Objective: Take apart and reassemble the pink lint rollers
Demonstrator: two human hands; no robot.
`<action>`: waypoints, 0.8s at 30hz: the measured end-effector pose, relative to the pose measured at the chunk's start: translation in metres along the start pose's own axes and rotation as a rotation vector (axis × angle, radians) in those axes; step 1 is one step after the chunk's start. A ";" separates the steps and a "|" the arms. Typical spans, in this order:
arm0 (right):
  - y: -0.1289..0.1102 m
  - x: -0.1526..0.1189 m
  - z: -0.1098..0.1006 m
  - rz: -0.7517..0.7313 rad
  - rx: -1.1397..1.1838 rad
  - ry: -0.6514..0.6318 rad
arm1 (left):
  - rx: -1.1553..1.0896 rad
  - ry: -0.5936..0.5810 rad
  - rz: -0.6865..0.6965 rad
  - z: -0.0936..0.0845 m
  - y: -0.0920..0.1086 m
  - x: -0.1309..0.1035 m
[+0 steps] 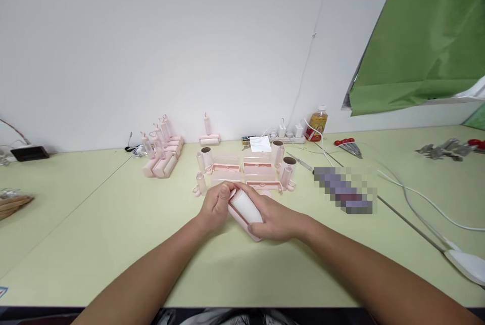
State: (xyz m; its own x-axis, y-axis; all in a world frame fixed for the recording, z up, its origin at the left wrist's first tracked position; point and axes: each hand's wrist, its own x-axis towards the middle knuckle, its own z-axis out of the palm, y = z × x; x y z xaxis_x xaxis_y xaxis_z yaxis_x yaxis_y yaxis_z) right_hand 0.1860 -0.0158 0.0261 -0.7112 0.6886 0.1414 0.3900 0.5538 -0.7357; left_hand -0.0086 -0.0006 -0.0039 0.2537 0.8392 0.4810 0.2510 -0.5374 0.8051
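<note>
Above the table's middle, a pink lint roller case with a white roll (pixel 247 206) in it is held tilted between both hands. My left hand (pixel 215 207) grips its upper left end, fingers bent. Along its right side my right hand (pixel 277 217) is wrapped, thumb near the lower end. Just beyond the hands lie open pink cases (pixel 258 168) and clear covers. Paper-coloured rolls with brown cores (pixel 289 169) stand upright at the right, beside translucent pink handles (pixel 200 183) found on both sides. The fingertips behind the case are hidden.
Several assembled pink lint rollers (pixel 163 163) stand at the back left, another (pixel 209 139) by the wall. A power strip (pixel 291 139), a drink bottle (pixel 317 124), red-handled pliers (pixel 348 147) and a screwdriver-like tool (pixel 301 162) lie further right. White cable (pixel 420 196) crosses the right side.
</note>
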 end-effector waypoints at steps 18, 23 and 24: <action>0.004 0.000 -0.001 0.004 0.038 -0.043 | 0.154 0.093 -0.002 0.003 0.006 -0.003; 0.004 -0.001 -0.002 0.009 0.043 -0.054 | 0.211 0.114 0.026 0.003 0.008 -0.004; 0.004 -0.001 -0.002 0.011 0.042 -0.056 | 0.221 0.117 0.029 0.003 0.009 -0.004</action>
State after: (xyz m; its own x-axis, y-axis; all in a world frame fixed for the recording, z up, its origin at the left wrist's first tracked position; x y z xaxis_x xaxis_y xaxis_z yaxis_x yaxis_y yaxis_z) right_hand 0.1894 -0.0135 0.0241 -0.7389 0.6668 0.0964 0.3739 0.5249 -0.7646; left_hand -0.0049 -0.0089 0.0001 0.1572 0.8199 0.5505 0.4467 -0.5562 0.7008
